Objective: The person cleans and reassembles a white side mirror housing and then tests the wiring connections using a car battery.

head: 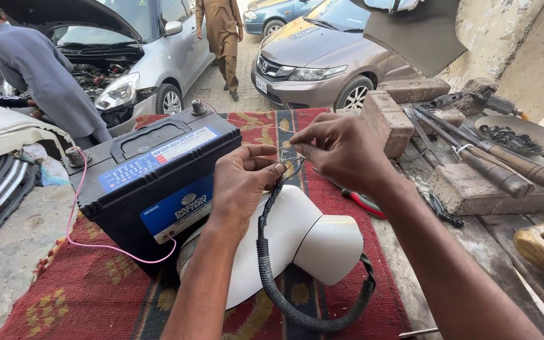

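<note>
White plastic fills the space just below my fingers: a car side mirror housing (297, 242) lying on a red patterned rug (89, 296). My left hand (240, 182) is pinched shut on the upper end of the black corrugated cable (303, 315) that comes up from the housing, thumb and forefinger pressing the loose wire ends (283, 165) together. My right hand (341, 151) meets it from the other side – its fingertips are closed on a thin pale wire (256, 124) right at that same spot, so the two pinches nearly touch. From my fingers the corrugated cable drops down, sweeps under the housing in a wide loop and comes up again on the right side.

Just left of my left hand stands a black car battery (152, 176) with a blue label; a pink wire (73, 208) runs from its far post and curls down across the rug. Beyond my right knuckles lie bricks (388, 119), and to the right of them some long rusty tools (492, 160) on a wooden bench – plus a pair of red-handled pliers (363, 201) under my right wrist (only partly visible). Further off, people stand beside parked cars (322, 63).
</note>
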